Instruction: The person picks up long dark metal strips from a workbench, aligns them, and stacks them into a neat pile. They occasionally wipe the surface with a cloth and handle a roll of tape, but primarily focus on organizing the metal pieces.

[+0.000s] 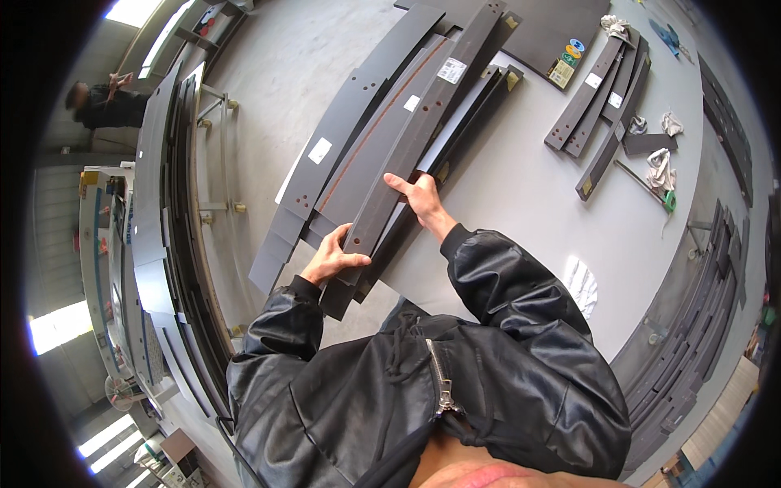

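A long dark grey furniture board, drilled with round holes and bearing a white label, slants away in front of me. My left hand grips its near end, thumb over the top face. Farther along, my right hand holds the right edge with its thumb on top; the other fingers are partly hidden. Beneath and to the left lie wider grey panels with drill holes and labels. To the right, a second dark strip with yellowish corner pieces lies alongside.
Three dark boards with labels lie on the light worktable. Crumpled cloths and a green-handled tool are near its right side. Stacked panels stand on a wheeled cart at left; more strips lie at right. Another person stands far left.
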`<state>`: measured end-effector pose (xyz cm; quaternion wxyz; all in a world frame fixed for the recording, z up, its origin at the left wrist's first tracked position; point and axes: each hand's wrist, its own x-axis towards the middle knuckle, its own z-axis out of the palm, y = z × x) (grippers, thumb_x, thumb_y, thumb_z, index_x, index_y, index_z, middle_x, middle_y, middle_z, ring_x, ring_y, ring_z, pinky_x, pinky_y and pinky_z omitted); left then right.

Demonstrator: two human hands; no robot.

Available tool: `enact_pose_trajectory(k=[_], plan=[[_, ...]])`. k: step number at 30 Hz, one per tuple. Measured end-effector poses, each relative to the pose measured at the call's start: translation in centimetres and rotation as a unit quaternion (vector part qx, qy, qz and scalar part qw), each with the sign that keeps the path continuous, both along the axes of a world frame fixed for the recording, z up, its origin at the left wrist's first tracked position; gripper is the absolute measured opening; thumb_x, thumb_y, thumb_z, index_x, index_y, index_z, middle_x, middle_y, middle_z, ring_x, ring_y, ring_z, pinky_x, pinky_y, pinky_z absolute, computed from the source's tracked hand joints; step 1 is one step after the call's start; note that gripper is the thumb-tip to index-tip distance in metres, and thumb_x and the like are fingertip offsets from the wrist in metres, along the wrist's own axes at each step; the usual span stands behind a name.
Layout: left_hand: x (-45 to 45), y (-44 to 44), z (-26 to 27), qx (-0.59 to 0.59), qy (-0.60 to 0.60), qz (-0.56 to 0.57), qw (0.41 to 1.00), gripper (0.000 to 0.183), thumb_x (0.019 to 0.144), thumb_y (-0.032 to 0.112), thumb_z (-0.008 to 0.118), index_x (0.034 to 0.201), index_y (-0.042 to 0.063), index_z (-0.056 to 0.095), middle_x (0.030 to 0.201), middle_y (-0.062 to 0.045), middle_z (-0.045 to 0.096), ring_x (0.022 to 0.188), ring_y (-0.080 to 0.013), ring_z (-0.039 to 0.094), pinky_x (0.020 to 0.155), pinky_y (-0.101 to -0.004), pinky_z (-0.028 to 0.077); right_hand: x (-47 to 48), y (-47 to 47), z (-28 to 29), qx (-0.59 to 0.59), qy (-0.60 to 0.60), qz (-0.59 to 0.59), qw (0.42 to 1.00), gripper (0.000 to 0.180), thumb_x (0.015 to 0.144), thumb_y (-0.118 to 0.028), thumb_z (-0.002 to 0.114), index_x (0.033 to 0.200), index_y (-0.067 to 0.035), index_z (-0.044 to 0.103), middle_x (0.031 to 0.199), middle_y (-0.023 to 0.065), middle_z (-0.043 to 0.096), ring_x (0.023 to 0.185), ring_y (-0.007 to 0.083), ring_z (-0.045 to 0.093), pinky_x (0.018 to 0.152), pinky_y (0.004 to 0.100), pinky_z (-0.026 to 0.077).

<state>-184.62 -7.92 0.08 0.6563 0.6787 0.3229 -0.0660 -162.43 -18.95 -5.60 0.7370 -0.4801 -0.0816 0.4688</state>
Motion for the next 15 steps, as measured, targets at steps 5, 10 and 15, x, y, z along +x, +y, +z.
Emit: enact_pose_trajectory(k=[5, 10, 15], plan=[[-2.9, 3.1, -1.0, -0.041, 0.012, 0.009, 0.999, 0.086, 0.067, 0.019, 0.090, 0.139, -0.006, 0.051, 0.123, -0.011, 0.065, 0.113, -0.0190, 0.060, 0.101, -0.0324, 0.046, -2.4, 3.5, -1.5, -0.048, -0.044, 0.039, 0.997, 0.038, 0.088, -0.027, 0.080, 0.096, 0.010, 0.072, 0.093, 0.0130, 0.074, 0.082, 0.0190, 0.070, 0.076, 0.0323, 0.057], [-6.4, 5.1, -2.6, -0.063, 0.050, -0.001, 0.997, 0.085, 0.067, 0.020, 0.092, 0.139, -0.003, 0.052, 0.123, -0.008, 0.065, 0.111, -0.0169, 0.061, 0.102, -0.0322, 0.046, -4.3, 5.1, -2.8, -0.146, -0.114, 0.119, 0.975, 0.045, 0.083, -0.034, 0.083, 0.087, 0.009, 0.073, 0.081, 0.0120, 0.073, 0.071, 0.0166, 0.068, 0.066, 0.0319, 0.056], [-9.3, 7.4, -4.4, -0.103, 0.115, -0.027, 0.988, 0.081, 0.067, 0.015, 0.093, 0.136, 0.000, 0.053, 0.122, -0.005, 0.065, 0.113, -0.0182, 0.059, 0.105, -0.0326, 0.043, -4.9, 5.3, -1.9, -0.245, -0.146, 0.204, 0.936, 0.049, 0.081, -0.039, 0.083, 0.076, 0.007, 0.069, 0.070, 0.0139, 0.069, 0.058, 0.0197, 0.068, 0.058, 0.0316, 0.056]])
